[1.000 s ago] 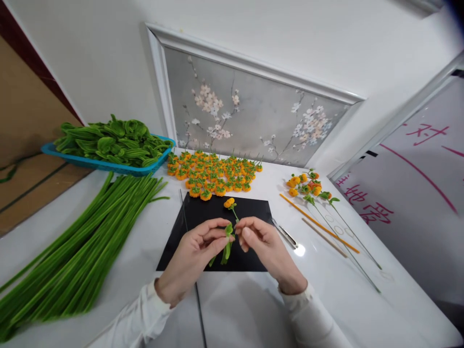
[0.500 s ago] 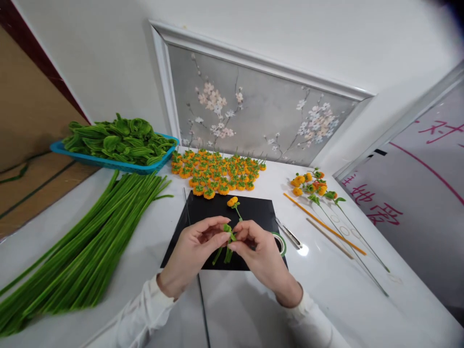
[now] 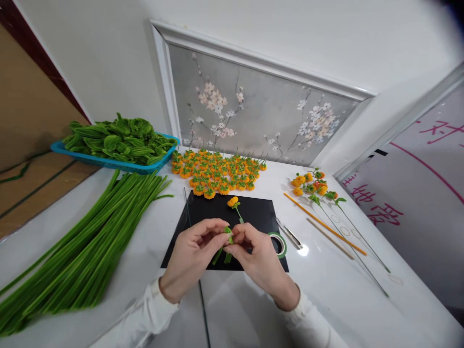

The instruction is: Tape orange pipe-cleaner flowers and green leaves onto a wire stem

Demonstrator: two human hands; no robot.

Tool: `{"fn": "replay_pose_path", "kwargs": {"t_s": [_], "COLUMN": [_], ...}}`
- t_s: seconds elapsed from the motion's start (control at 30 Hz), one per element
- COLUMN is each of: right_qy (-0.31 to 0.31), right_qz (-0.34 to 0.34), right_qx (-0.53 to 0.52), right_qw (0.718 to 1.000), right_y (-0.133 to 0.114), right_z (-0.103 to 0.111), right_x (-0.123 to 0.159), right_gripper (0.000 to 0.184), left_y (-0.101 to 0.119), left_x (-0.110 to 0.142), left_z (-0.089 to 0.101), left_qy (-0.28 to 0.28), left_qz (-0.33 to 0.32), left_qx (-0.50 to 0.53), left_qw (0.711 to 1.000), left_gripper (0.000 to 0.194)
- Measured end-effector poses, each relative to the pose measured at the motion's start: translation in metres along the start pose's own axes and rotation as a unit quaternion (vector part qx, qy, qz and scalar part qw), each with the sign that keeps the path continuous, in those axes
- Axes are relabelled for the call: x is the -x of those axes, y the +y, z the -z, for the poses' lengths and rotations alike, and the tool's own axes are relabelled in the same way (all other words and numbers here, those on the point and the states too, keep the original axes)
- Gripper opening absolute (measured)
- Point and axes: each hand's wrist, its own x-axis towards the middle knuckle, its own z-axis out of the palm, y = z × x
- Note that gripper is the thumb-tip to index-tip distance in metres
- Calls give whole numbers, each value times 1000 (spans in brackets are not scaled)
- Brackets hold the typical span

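Observation:
My left hand (image 3: 199, 253) and my right hand (image 3: 259, 258) meet over a black mat (image 3: 206, 208). Between their fingertips is a small piece of green pipe cleaner (image 3: 228, 233), bent or curled, pinched from both sides. Its exact shape is partly hidden by my fingers. Just beyond my hands, an orange pipe-cleaner flower (image 3: 233, 201) with green leaves and a short stem lies on the mat. A few short green pieces (image 3: 217, 256) show below my fingers. Right of my right hand lies a roll of green tape (image 3: 283, 244).
A blue tray (image 3: 141, 169) of green leaves stands back left, with long green pipe cleaners (image 3: 83, 246) before it. Many orange flower heads (image 3: 217, 171) sit behind the mat. A craft knife (image 3: 289, 233), orange stick (image 3: 326, 224), brown stick (image 3: 329, 238) and stemmed flowers (image 3: 311, 183) lie right.
My right fingers have moved slightly left, closer to my left fingertips, and cover more of the green piece. The things on the table look unmoved.

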Motion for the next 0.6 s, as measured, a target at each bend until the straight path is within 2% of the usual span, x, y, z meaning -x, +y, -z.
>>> {"fn": "replay_pose_path", "kwargs": {"t_s": [0.1, 0.6], "right_qy": [-4, -14], "right_qz": [3, 13], "right_qx": [-2, 4], "right_qw": [1000, 1000], "right_y": [-1, 1], "right_z": [0, -1], "right_x": [0, 1], "right_gripper": [9, 11], "left_y": [1, 0], "left_x": [1, 2], "left_z": [-1, 0], "left_qy": [8, 15], "left_qz": [-7, 3], "left_qx": [-15, -18], "left_qw": [1000, 1000], "left_gripper": [10, 7]}}
